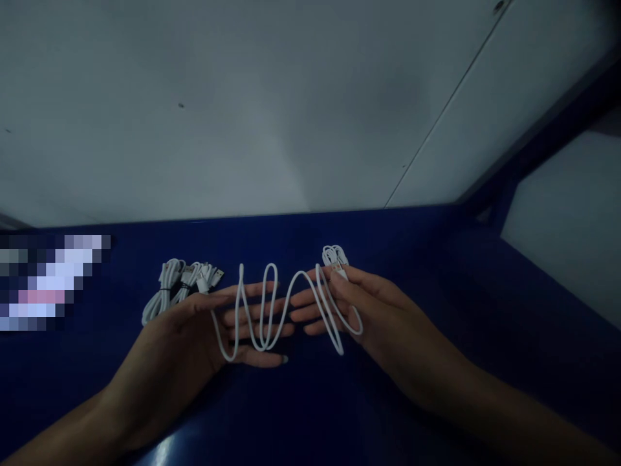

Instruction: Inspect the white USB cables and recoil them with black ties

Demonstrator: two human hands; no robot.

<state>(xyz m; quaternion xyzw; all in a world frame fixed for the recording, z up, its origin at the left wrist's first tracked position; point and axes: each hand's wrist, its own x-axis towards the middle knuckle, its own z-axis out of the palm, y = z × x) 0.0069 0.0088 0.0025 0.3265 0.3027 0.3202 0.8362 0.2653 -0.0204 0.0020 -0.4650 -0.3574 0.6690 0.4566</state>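
Observation:
A white USB cable point(264, 310) runs in wavy, loose loops across the fingers of both hands. Its one end is pinched under the thumb of my left hand point(179, 343), while the other fingers stretch out beneath the loops. At the other end, the thumb of my right hand point(378, 304) presses a white plug point(338, 272) against the fingers. Both palms face up and inward, above the blue surface.
Bundled white cables point(169, 281), some with dark ties, lie behind my left hand. Another coiled white cable point(334, 254) is just beyond my right fingertips. A pale wall panel point(218, 129) rises behind the blue table point(286, 421). A pixelated patch covers the far left.

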